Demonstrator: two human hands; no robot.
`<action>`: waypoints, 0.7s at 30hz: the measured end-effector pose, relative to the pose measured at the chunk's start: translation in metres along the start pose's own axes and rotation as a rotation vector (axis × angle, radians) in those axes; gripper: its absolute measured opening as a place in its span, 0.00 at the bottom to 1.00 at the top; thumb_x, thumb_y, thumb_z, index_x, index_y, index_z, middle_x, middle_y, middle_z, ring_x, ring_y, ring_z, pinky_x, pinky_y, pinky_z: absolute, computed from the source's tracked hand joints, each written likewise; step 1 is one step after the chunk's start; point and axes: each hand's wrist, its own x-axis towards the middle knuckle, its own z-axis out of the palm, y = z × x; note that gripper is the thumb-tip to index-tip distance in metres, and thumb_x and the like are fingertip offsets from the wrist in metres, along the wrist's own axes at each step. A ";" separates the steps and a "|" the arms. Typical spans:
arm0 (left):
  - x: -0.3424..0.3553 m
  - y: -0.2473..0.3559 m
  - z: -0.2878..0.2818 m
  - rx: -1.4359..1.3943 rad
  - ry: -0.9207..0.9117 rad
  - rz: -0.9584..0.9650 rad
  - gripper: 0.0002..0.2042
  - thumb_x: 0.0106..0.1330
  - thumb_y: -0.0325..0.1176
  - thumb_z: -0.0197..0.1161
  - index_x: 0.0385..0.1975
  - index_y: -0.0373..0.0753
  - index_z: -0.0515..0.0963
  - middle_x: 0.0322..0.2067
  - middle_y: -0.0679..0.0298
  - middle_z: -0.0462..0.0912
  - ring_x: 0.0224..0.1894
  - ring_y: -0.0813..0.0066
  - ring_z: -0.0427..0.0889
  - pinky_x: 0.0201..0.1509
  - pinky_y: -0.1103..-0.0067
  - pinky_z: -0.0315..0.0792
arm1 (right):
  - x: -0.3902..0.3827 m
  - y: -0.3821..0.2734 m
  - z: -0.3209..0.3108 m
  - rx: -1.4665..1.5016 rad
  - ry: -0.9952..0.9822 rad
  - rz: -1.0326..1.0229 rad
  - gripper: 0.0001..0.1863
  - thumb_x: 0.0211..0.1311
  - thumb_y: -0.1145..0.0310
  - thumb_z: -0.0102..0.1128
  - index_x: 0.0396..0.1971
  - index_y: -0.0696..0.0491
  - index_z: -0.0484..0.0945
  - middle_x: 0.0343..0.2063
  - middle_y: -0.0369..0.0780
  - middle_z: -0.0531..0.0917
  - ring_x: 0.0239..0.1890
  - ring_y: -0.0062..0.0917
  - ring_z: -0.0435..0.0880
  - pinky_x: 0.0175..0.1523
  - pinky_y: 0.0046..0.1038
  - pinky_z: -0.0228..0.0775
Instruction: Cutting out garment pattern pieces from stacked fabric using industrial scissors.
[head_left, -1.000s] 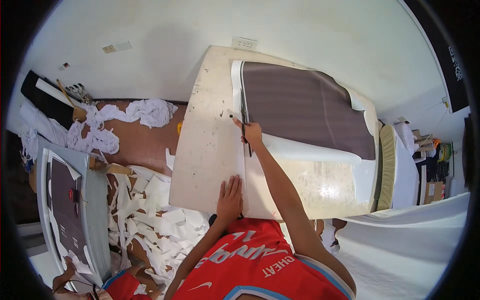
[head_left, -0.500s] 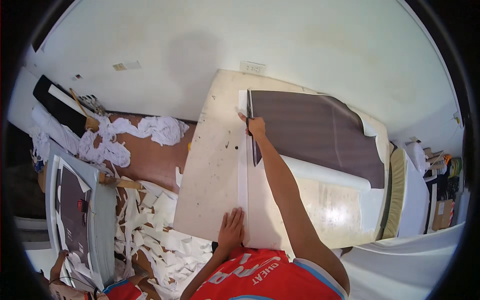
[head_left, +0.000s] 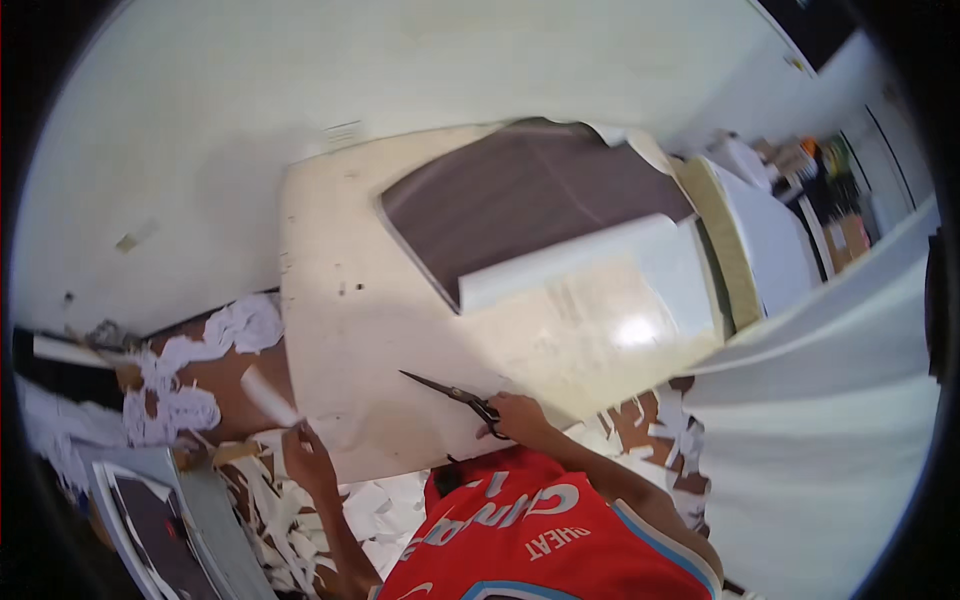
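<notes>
Over the table (head_left: 330, 290), right hand (head_left: 520, 417) grips scissors (head_left: 450, 392).

No screen or sign is in my view. Far right, small boxes (head_left: 812, 165) in orange, green and brown stand against the wall, too blurred to detail. On my worktop (head_left: 330, 300), the white sheet (head_left: 590, 300) carries a faint grey printed block, like a label.

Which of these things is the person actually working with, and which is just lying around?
In use: scissors in the right hand; white paper strip in the left hand; brown sheet on the board.
Lying about: paper scraps on the floor; framed panel.
</notes>
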 end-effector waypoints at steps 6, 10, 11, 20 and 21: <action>0.065 0.228 0.052 -0.281 -0.021 0.589 0.10 0.62 0.21 0.55 0.41 0.38 0.78 0.38 0.59 0.81 0.39 0.63 0.80 0.43 0.74 0.74 | -0.003 0.058 -0.013 0.096 0.152 -0.119 0.20 0.49 0.63 0.65 0.42 0.55 0.78 0.39 0.43 0.79 0.42 0.39 0.81 0.44 0.38 0.74; 0.047 0.334 0.144 -0.303 -0.226 0.700 0.14 0.60 0.29 0.63 0.46 0.39 0.77 0.43 0.59 0.80 0.46 0.61 0.79 0.50 0.70 0.72 | 0.018 0.156 -0.123 0.420 0.051 -0.215 0.22 0.52 0.61 0.69 0.47 0.53 0.80 0.39 0.42 0.84 0.39 0.32 0.83 0.46 0.32 0.74; 0.046 0.358 0.170 -0.303 -0.206 0.697 0.14 0.60 0.29 0.63 0.46 0.39 0.77 0.43 0.59 0.80 0.46 0.61 0.79 0.50 0.70 0.72 | 0.022 0.201 -0.157 0.645 0.202 -0.005 0.16 0.54 0.64 0.68 0.42 0.54 0.82 0.33 0.39 0.86 0.36 0.26 0.84 0.43 0.29 0.75; 0.074 0.487 0.305 0.193 -1.019 0.563 0.45 0.42 0.69 0.67 0.55 0.39 0.75 0.49 0.51 0.80 0.53 0.55 0.78 0.58 0.71 0.70 | 0.115 0.574 -0.383 0.034 1.100 0.820 0.30 0.52 0.57 0.67 0.48 0.62 0.71 0.52 0.53 0.73 0.55 0.52 0.71 0.59 0.46 0.65; 0.066 0.494 0.302 0.191 -1.020 0.552 0.45 0.42 0.69 0.67 0.55 0.39 0.75 0.49 0.51 0.80 0.53 0.55 0.78 0.58 0.71 0.70 | 0.119 0.588 -0.390 0.043 1.039 0.921 0.31 0.50 0.55 0.68 0.49 0.61 0.71 0.53 0.53 0.72 0.56 0.52 0.70 0.59 0.46 0.65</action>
